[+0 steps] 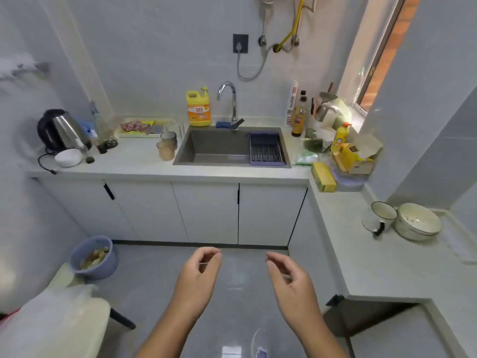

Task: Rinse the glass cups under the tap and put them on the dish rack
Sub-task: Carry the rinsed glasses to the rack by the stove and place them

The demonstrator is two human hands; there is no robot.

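My left hand and right hand hover empty, fingers loosely curled, pinching nothing; glass cups wait well ahead, leftward, staged by the sink for rinsing.

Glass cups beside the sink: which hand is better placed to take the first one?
Left, probably. The two tinted glass cups stand left of the grey sink, nearer the empty left hand; the right hand is empty too.

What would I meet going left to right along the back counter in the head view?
kettle → glass cups → yellow detergent jug → tap → dish rack → brown sauce bottle
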